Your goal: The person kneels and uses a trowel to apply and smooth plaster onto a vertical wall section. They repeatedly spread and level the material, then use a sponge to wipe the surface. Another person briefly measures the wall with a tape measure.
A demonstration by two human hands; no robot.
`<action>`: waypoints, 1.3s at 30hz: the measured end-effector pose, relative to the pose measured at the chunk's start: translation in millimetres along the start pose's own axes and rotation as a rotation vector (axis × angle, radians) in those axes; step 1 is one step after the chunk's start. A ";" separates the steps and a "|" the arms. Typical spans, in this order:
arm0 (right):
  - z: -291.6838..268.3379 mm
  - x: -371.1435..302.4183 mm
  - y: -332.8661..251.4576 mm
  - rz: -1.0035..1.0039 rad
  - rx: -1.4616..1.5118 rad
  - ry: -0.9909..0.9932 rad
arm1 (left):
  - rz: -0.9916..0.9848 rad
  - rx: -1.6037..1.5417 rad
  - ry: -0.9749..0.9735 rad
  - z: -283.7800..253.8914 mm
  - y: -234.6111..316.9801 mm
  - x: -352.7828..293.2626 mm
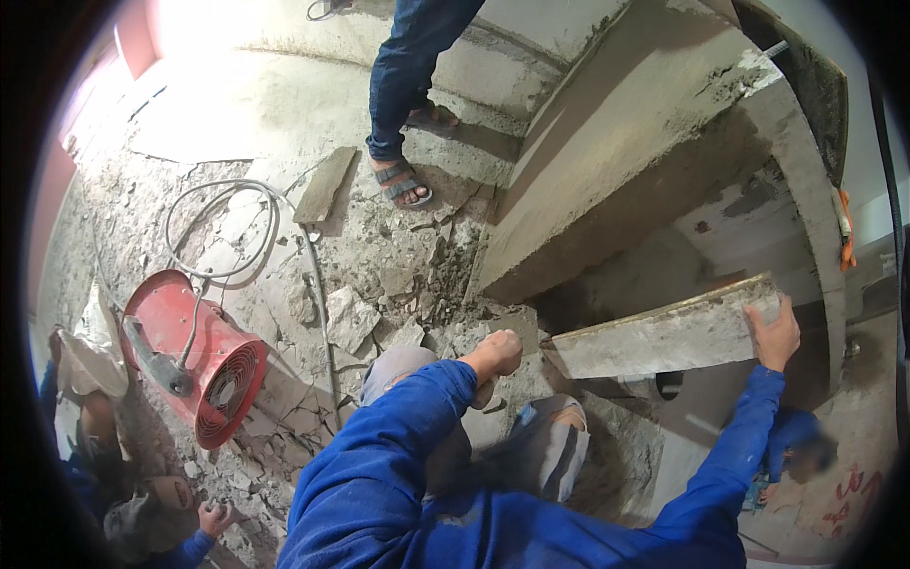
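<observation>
Right hand [775, 332] grasping a grey slab [659, 337] by its end, left hand [498, 354] clenched, contents unclear

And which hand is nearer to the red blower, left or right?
Left. The left hand is to the right of the red blower, apart from it; the right hand is much farther right, gripping the long slab.
</observation>
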State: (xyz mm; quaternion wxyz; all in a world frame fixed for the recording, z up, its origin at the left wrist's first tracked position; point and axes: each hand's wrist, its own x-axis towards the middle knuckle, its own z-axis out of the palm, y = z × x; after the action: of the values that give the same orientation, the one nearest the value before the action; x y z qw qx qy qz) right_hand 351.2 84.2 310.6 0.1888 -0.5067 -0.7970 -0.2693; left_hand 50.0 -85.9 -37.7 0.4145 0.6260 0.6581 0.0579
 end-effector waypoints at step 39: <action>10.6 -3.7 21.2 0.030 0.068 -0.011 | 0.050 0.085 0.073 48.7 9.6 12.5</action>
State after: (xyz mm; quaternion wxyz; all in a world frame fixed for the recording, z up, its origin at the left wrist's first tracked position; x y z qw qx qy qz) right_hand 371.8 95.4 305.2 0.2055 -0.5134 -0.7990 -0.2363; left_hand 89.2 -94.5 -69.5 0.3618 0.6566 0.6588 0.0632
